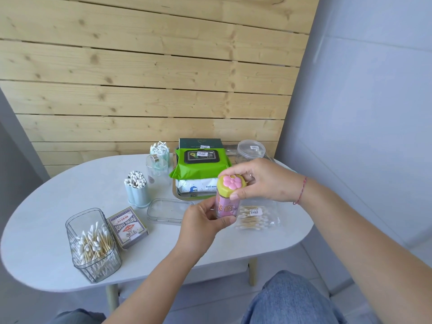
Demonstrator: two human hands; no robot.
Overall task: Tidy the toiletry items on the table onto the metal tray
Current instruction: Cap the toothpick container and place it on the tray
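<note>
I hold a small pink jar with a yellow-green lid bearing a pink flower, above the table's middle. My left hand grips the jar's body from below. My right hand grips the lid from the right. Behind the jar lies the metal tray, carrying a white baby wipes pack, a green wipes pack stacked on it, and a dark green box at the back. A bag of cotton swabs lies under my right hand.
On the white oval table: a clear box of cotton swabs, a card deck, a clear lid, a blue swab holder, a clear cup, a teal swab holder, a clear round jar.
</note>
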